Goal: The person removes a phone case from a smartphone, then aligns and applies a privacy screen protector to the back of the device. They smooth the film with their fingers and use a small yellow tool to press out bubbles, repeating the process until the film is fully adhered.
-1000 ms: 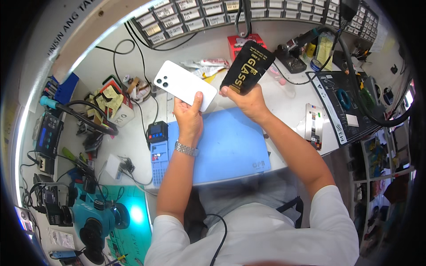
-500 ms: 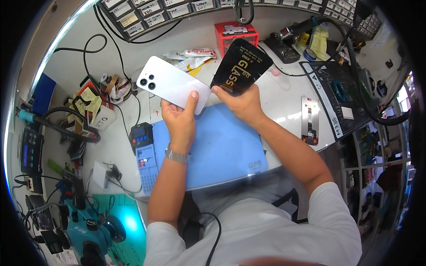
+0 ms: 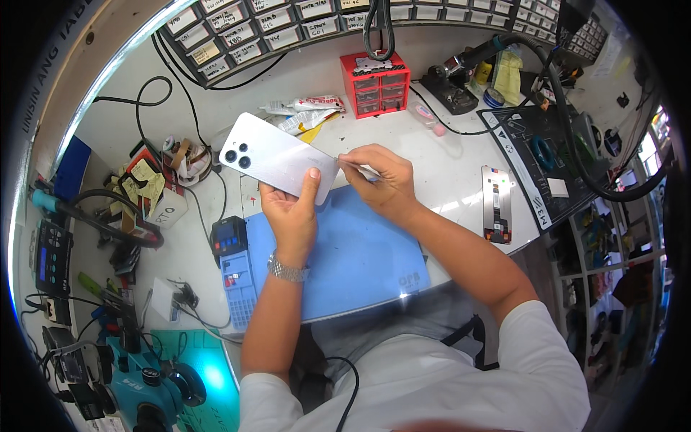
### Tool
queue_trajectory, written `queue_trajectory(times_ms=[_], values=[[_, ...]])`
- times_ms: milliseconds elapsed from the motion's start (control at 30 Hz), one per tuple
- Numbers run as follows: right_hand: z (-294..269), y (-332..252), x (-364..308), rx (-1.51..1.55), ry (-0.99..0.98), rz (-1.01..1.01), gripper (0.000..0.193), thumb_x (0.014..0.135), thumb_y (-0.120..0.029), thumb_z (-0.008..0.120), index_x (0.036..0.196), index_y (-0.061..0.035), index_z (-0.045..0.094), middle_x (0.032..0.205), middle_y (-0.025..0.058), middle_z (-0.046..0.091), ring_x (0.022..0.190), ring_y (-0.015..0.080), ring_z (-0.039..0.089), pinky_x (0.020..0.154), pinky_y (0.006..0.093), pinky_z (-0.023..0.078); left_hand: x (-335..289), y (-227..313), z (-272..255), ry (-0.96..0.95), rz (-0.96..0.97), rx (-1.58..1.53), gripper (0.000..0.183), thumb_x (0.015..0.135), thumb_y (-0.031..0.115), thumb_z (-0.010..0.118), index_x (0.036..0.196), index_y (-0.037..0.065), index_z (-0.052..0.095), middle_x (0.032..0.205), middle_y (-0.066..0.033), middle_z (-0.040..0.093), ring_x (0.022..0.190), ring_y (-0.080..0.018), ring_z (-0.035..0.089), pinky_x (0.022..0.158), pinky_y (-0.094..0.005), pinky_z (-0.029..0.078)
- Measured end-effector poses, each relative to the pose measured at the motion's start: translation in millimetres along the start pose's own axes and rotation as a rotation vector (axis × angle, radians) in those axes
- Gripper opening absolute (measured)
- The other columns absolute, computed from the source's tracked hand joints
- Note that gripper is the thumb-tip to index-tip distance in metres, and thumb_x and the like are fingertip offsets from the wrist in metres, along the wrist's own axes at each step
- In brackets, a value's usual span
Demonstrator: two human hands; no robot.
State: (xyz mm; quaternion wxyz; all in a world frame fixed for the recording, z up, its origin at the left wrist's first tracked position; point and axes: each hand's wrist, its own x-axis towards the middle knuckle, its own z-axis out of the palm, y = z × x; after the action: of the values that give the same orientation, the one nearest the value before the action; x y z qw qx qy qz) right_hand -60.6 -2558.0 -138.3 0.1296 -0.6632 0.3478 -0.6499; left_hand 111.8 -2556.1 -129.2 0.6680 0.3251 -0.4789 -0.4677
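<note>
A white smartphone is tilted above the bench, its back with three round camera lenses facing up. My left hand grips it by the lower edge, thumb across the back, fingers underneath. At the phone's right end, my right hand is closed in a pinch with its fingertips by the corner. What these fingers hold is too small to make out. Below both hands lies a blue work mat.
A red drawer box and silver tubes stand or lie at the back. To the right are a loose phone screen part and a black mat. A teal microscope occupies the lower left; a thick black cable arches at right.
The black sheet with gold lettering in my right hand is no longer visible. My right fingers have closed into a pinch at the phone's corner. My left hand keeps the phone; the view has shifted slightly.
</note>
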Motion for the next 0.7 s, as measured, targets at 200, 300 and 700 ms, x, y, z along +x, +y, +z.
queue_trajectory(times_ms=[200,300,700], values=[[-1.3,0.4,-0.5,-0.044,-0.029,-0.117,0.025,0.085,0.006,0.079,0.108,-0.0008,0.075,0.096,0.0110,0.074,0.085,0.0207,0.072,0.074,0.0300,0.059,-3.6,-2.1,0.5,-0.006,0.026,-0.045,0.050,0.093,0.000,0.077,0.134,-0.001,0.048,0.129,-0.0131,0.063,0.118,-0.0191,0.065,0.104,-0.0341,0.053],[0.0,1.2,-1.1,-0.059,-0.046,-0.058,0.025,0.085,0.005,0.079,0.109,-0.0012,0.075,0.095,0.0108,0.074,0.084,0.0208,0.072,0.073,0.0304,0.058,-4.6,-2.0,0.4,-0.006,0.022,-0.003,0.049,0.093,0.000,0.076,0.134,0.000,0.049,0.129,-0.0124,0.063,0.117,-0.0185,0.064,0.105,-0.0342,0.052],[-0.4,3.6,-5.3,-0.040,-0.025,-0.102,0.028,0.085,0.006,0.077,0.112,-0.0003,0.074,0.094,0.0120,0.072,0.082,0.0215,0.071,0.073,0.0310,0.058,-8.1,-4.0,2.2,-0.007,0.048,0.031,0.050,0.095,-0.002,0.074,0.135,-0.001,0.045,0.129,-0.0145,0.062,0.115,-0.0188,0.065,0.100,-0.0327,0.055]])
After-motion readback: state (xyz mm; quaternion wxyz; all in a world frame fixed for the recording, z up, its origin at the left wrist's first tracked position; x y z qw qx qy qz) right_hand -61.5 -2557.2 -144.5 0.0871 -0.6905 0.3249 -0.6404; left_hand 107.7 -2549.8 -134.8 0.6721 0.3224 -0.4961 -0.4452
